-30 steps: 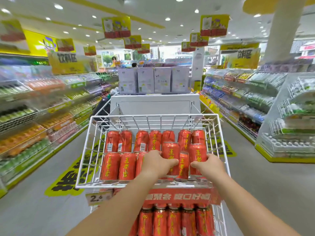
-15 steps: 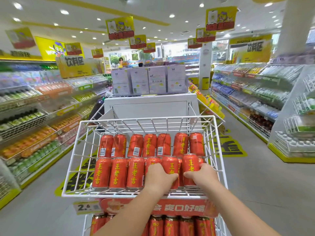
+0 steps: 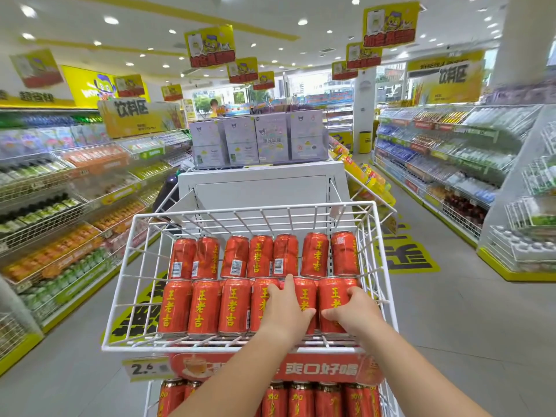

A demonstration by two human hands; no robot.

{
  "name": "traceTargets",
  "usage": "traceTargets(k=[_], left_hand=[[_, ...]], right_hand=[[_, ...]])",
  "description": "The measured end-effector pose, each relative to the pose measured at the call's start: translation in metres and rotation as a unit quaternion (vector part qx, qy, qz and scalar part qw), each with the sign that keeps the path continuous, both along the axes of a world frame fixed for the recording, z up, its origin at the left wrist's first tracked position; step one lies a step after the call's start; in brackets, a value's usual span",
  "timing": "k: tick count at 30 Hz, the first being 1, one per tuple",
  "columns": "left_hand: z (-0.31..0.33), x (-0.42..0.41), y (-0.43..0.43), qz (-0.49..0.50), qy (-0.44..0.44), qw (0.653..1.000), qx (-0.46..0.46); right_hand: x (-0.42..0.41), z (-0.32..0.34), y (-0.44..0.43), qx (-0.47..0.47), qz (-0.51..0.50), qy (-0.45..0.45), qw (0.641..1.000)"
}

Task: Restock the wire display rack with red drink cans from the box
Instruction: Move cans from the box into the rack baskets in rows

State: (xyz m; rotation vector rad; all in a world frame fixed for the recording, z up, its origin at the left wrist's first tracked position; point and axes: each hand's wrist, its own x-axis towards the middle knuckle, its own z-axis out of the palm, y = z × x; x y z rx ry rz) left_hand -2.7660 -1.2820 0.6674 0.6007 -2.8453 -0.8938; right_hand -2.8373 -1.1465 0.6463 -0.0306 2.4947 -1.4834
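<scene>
White wire display rack (image 3: 180, 347) holds red drink cans (image 3: 204, 305); at its 5 o'clock corner, right hand (image 3: 356, 314) grips one, left hand (image 3: 285, 311) seemingly rests flat on neighbours.

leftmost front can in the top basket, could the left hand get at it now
Probably yes: the left hand rests on the same front row as the leftmost front can, the basket is open-topped, and nothing stands between.

Held cans (image 3: 308, 291) now seated in row; left hand (image 3: 285, 310) fingers straightened over them.
</scene>
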Motion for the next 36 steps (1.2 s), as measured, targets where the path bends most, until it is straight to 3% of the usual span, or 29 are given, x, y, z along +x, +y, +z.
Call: traceTargets(k=[10, 16, 21, 36], left_hand=[[0.002, -0.003, -0.014, -0.058, -0.045, 0.995, -0.068], [-0.008, -0.004, -0.011, -0.046, -0.03, 0.99, -0.13], [-0.014, -0.01, -0.011, -0.048, -0.043, 0.986, -0.153], [0.008, 0.016, -0.012, -0.037, -0.062, 0.994, -0.084]], right_hand=[[-0.007, -0.004, 0.001, 0.058, 0.028, 0.022, 0.998], [-0.006, -0.003, -0.009, 0.16, 0.025, 0.078, 0.984], [-0.008, -0.007, -0.013, 0.179, 0.023, 0.087, 0.98], [0.01, 0.01, -0.012, 0.226, 0.026, 0.106, 0.968]])
